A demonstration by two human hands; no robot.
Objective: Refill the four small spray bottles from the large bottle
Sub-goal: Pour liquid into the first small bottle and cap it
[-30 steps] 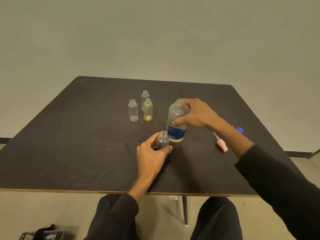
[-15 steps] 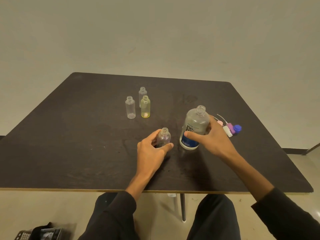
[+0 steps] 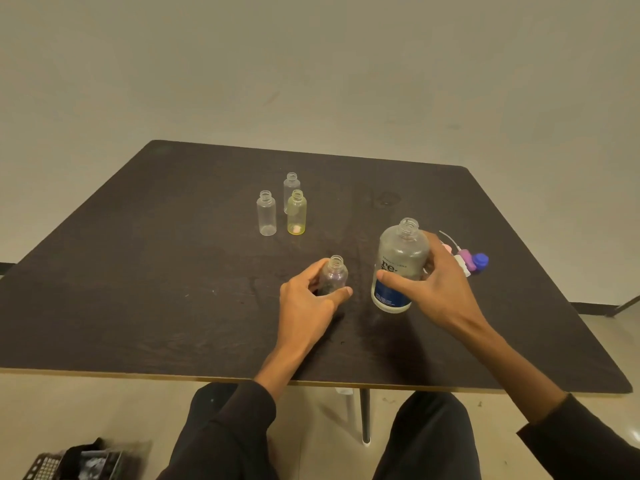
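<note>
Large bottle [image 3: 398, 268] tilted nearer, right hand [image 3: 440, 289] grip curled round it, left hand [image 3: 308, 306] pinching clear small bottle [image 3: 333, 276].

Dark table [image 3: 138, 289]: three small bottles [image 3: 266, 213] beyond left hand [image 3: 304, 306], loose caps [image 3: 472, 262] behind right hand [image 3: 440, 289].

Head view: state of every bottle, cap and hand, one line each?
large bottle: uncapped, upright on the table, gripped by right hand
small bottle: uncapped, upright, held by left hand
yellow bottle: uncapped, upright, untouched
two clear bottles: uncapped, upright, untouched
spray caps: off, lying behind the right hand
</note>
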